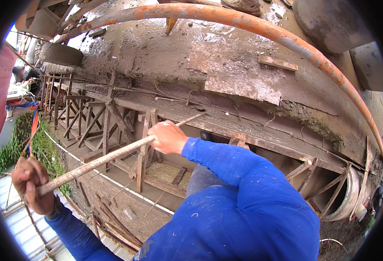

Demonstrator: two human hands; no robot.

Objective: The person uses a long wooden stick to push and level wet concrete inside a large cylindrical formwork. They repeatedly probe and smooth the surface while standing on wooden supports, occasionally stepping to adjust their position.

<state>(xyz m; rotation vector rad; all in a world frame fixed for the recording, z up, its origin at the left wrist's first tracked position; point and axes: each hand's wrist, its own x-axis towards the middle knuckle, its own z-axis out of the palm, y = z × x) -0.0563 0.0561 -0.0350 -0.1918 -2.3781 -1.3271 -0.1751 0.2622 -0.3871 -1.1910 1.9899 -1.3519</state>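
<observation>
A long, pale, mud-specked pole [99, 163] runs slantwise from the lower left toward the middle, and both my hands grip it. My left hand [32, 182] is closed round its near end at the far left. Further along, my right hand [167, 137] wraps over the shaft with the knuckles up. The pole's far tip rests at a narrow strip of wet grey concrete or mud [219, 116] behind a timber form board [278, 145]; whether the tip carries a tool head cannot be seen. Thin bent rods stick up along that strip.
Below the board stand timber braces [144, 152] and a plank walkway [167, 186]. An orange, rust-marked pipe [243, 21] arches over the muddy slab. A loose wood piece [277, 62], a large concrete ring [346, 195] and a tyre-like round [60, 54] lie around. Another person [23, 74] is at far left.
</observation>
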